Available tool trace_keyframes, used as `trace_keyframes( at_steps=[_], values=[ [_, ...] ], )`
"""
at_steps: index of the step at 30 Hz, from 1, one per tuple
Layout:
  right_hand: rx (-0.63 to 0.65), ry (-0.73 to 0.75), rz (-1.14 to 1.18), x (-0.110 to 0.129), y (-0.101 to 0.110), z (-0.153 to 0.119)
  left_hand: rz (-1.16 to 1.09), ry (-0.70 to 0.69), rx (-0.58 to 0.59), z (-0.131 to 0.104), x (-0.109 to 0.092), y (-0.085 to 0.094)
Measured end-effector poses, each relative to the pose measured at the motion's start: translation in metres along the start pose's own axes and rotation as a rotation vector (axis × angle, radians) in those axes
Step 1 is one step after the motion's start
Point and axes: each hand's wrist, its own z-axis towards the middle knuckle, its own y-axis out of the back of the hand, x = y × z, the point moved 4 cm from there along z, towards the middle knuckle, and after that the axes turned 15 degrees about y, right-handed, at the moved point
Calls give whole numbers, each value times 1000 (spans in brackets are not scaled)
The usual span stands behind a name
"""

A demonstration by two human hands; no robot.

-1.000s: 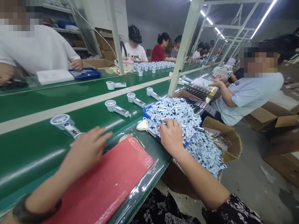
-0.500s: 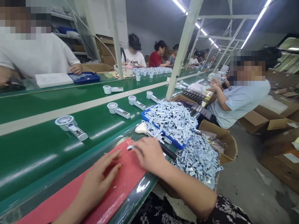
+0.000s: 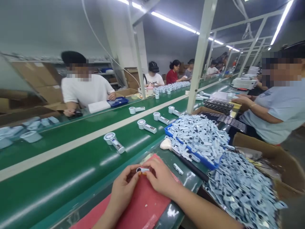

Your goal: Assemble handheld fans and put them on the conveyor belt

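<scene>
Above the red mat [image 3: 145, 200], my left hand [image 3: 125, 186] and my right hand [image 3: 160, 178] meet around a small pale blue part [image 3: 143, 170] with a dark round spot. Thumbs and fingertips of both hands pinch it, one hand at each end. A similar loose part [image 3: 178, 169] lies on the bench right of the mat. Beyond it, a blue tray [image 3: 169, 129] is heaped with such parts, and a larger heap [image 3: 240, 184] of them fills a box at the right.
A green conveyor [image 3: 78, 156] carries several white round-headed devices. A black-handled tool [image 3: 190, 163] with a whitish end lies before the tray. A metal post [image 3: 199, 60] rises behind it. Other people sit across the belt and at the right.
My left hand has come up to the part, which both hands now grip. The view has shifted left, showing more of the belt and the person across it.
</scene>
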Motion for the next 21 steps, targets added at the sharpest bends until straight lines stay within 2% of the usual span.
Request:
trace_keyframes(
  at_steps=[3,10,13,16,19,21],
  values=[
    [12,3,38,0,-2,-6,-53,-1,16,-5,-4,-4],
    [102,-6,36,-5,-13,-14,-19,14,-21,-13,-3,-9],
    [135,0,14,-4,-10,-16,0,11,-15,-15,-4,-10],
    [147,13,-177,-2,13,-18,10,2,22,-17,-7,-11],
    [113,23,-535,3,55,-14,69,-23,30,-16,-8,-9],
    [159,-36,-760,4,82,-5,125,-56,36,-13,-9,-9]
  ],
)
